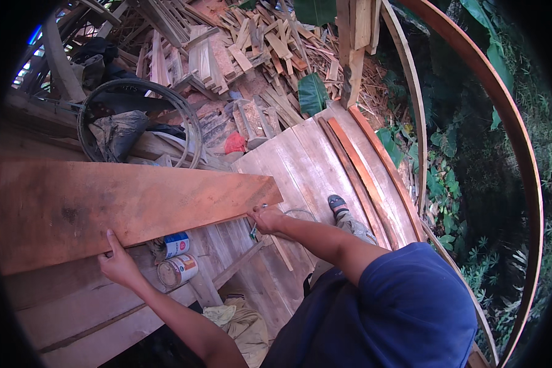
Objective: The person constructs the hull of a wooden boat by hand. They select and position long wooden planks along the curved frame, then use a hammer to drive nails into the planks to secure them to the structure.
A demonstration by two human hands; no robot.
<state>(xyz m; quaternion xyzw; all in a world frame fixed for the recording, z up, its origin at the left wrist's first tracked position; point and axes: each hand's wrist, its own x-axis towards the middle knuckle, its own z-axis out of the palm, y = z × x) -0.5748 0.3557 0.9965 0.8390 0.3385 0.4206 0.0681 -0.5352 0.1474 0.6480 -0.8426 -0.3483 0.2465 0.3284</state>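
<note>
A wide reddish-brown plank (135, 199) stretches across the left half of the head view, its slanted end to the right. My left hand (119, 264) grips its near edge, thumb pressed on the upper face and fingers hidden underneath. At the slanted end my right hand (266, 219) is closed round the plank's corner. A thin green thing (253, 232) shows just below my right hand; I cannot make out what it is or whether the hand holds it. Two cans, one with a blue label (177, 244) and one lying tilted (179, 270), are below the plank near my left hand.
Round hoops (196, 132) and dark cloth (119, 132) lie beyond the plank. Scrap wood (251, 49) is heaped at the back. Long strips (356, 168) lie on the board floor (303, 150) at right, near a curved rail (527, 165) and greenery. Crumpled cloth (245, 322) lies close to me.
</note>
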